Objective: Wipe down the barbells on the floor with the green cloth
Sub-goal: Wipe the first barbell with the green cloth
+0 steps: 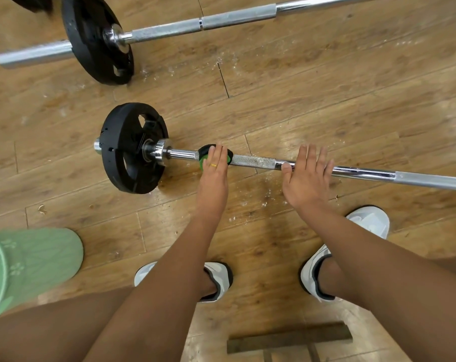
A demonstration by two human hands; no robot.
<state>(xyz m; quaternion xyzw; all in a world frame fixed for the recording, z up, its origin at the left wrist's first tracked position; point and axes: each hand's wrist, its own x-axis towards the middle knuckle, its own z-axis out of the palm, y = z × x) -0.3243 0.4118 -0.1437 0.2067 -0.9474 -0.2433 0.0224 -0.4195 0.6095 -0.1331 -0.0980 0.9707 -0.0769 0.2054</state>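
Squarely under left hand (215,169), green cloth (203,163)

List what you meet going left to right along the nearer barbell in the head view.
Bar end → black weight plate → chrome collar → green cloth under the left hand → knurled grip → right hand → smooth bar shaft.

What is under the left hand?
The green cloth, pressed on the near bar. The left hand covers most of it, and the bar beneath is hidden.
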